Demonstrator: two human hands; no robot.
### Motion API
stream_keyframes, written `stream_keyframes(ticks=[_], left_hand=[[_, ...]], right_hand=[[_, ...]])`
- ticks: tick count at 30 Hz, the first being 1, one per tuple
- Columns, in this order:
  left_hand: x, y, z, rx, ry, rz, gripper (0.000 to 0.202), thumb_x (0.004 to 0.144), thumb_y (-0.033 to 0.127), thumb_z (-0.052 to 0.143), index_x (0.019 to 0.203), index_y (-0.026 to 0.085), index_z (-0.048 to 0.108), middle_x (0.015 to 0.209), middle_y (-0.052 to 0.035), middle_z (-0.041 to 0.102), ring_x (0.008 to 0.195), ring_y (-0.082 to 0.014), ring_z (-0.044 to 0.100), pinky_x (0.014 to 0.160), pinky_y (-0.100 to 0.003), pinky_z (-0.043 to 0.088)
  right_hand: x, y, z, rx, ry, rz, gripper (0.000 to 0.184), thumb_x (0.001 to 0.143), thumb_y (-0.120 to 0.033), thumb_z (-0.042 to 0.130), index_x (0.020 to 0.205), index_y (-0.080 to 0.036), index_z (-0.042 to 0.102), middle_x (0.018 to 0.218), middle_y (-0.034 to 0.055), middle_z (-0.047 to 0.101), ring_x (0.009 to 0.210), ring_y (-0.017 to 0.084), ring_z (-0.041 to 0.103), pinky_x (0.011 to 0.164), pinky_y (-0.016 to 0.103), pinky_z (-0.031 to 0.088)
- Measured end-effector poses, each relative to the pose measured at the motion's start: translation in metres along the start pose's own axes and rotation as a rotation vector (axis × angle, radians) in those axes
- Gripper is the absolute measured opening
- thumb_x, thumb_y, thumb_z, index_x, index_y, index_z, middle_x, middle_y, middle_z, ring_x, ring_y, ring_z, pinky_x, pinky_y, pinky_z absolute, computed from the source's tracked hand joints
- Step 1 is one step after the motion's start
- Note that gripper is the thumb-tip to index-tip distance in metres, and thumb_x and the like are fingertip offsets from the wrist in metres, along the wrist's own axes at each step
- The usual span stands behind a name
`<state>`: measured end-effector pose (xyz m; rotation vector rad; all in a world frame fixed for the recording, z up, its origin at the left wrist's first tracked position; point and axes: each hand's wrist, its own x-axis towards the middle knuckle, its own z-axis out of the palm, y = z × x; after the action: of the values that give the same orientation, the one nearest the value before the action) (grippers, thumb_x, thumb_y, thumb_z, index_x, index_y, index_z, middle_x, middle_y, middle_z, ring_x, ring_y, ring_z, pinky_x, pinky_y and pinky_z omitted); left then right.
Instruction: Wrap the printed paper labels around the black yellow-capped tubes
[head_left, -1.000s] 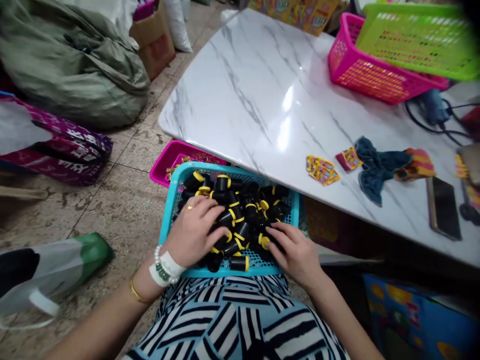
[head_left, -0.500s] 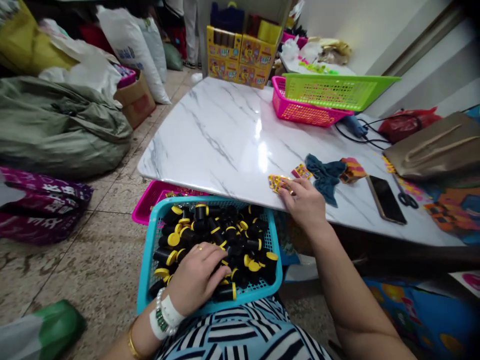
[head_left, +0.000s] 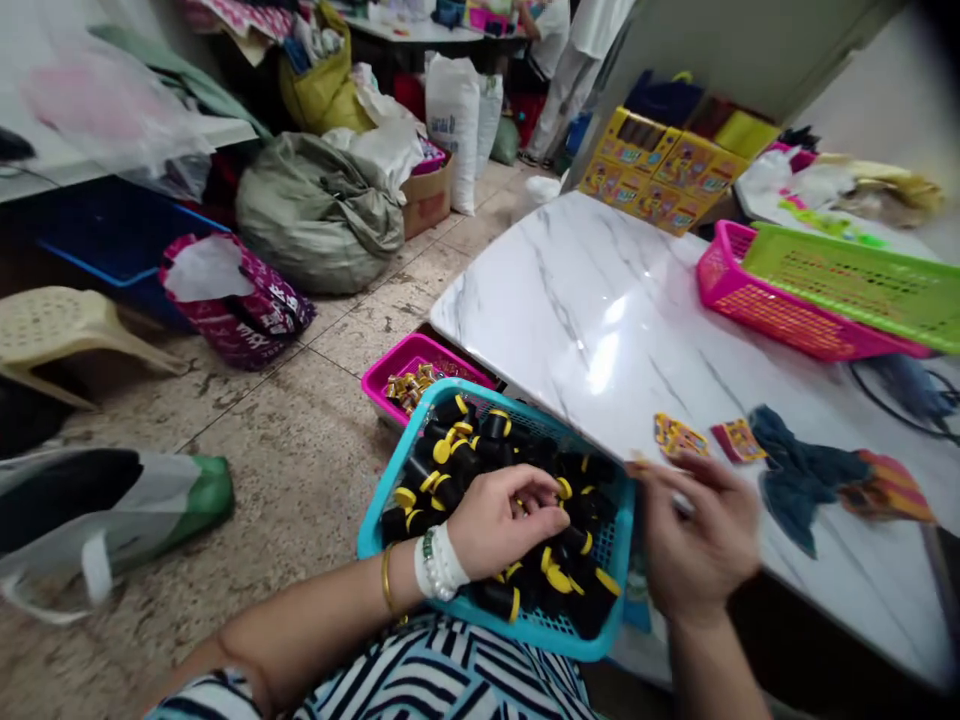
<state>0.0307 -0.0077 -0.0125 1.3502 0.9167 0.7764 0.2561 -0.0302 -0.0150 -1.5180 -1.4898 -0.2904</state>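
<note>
A turquoise basket (head_left: 390, 470) rests on my lap, full of small black cylindrical containers (head_left: 420, 467) with yellow lids. Over its middle is my left hand (head_left: 502, 525), fingers curled in towards the thumb; what lies within them is hidden, and a yellow lid shows right beside the fingertips. My right hand (head_left: 701, 530) is at the table edge, just right of the basket, and smeared by motion. Its fingers look pinched around a small tan-orange piece too blurred to name. Beyond it on the table lie small yellow printed pieces (head_left: 679, 436) and a red-and-yellow one (head_left: 740, 440).
The marble-patterned table (head_left: 540, 290) bears a dark blue cloth (head_left: 799, 470) and a pink basket (head_left: 780, 310) with a green one in it. Left of the table is a magenta tray (head_left: 382, 385) with small golden pieces. Sacks, bags and a stool (head_left: 67, 320) stand on the floor.
My view has swung left. My right hand has come off the yellow printed pieces, back towards the basket. The fingers of my left hand have curled in.
</note>
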Motion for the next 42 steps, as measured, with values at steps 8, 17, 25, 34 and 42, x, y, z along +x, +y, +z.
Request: stream_keyframes(ticks=[8,17,25,34,42], left_hand=[[0.005,-0.012,-0.018,-0.245,0.094,-0.130,0.023,0.082,0.036,0.070,0.086,0.014,0.069,0.077,-0.0031,0.068,0.072,-0.0134,0.061,0.071,-0.025,0.049],[-0.005,-0.021,-0.014,-0.012,0.040,-0.160,0.040,0.090,0.050,0.058,0.084,0.014,0.074,0.069,-0.0031,0.066,0.062,-0.0143,0.058,0.057,-0.024,0.047],[-0.001,-0.013,-0.019,0.227,0.099,-0.058,0.033,0.088,0.042,0.063,0.068,0.016,0.065,0.061,0.0008,0.058,0.059,-0.0115,0.050,0.056,-0.022,0.040],[0.002,-0.005,-0.018,0.149,0.174,-0.025,0.022,0.087,0.038,0.063,0.091,0.016,0.067,0.082,-0.0033,0.068,0.069,-0.0138,0.061,0.063,-0.024,0.049],[0.007,-0.006,-0.027,0.122,0.052,-0.147,0.022,0.085,0.035,0.065,0.075,0.015,0.068,0.069,-0.0017,0.067,0.062,-0.0130,0.058,0.060,-0.023,0.046]], right_hand=[[-0.045,-0.073,0.032,0.488,-0.331,0.297,0.032,0.086,-0.018,0.067,0.116,-0.030,0.068,0.125,0.0093,0.057,0.098,0.022,0.068,0.086,0.042,0.061],[-0.051,-0.073,0.030,0.681,-0.513,0.640,0.012,0.088,-0.031,0.066,0.086,-0.021,0.070,0.091,0.0051,0.069,0.087,0.019,0.064,0.082,0.033,0.054],[-0.038,-0.069,0.024,0.726,-0.717,0.835,0.027,0.086,-0.045,0.065,0.085,-0.019,0.068,0.080,0.0035,0.069,0.073,0.017,0.062,0.069,0.029,0.052],[-0.042,-0.067,0.027,0.603,-0.718,0.709,0.036,0.094,-0.045,0.055,0.068,-0.020,0.054,0.061,-0.0030,0.049,0.057,0.011,0.043,0.053,0.024,0.035],[-0.045,-0.063,0.037,0.872,-0.743,0.891,0.031,0.094,-0.051,0.054,0.090,-0.021,0.060,0.066,-0.0026,0.057,0.057,0.012,0.052,0.054,0.025,0.044]])
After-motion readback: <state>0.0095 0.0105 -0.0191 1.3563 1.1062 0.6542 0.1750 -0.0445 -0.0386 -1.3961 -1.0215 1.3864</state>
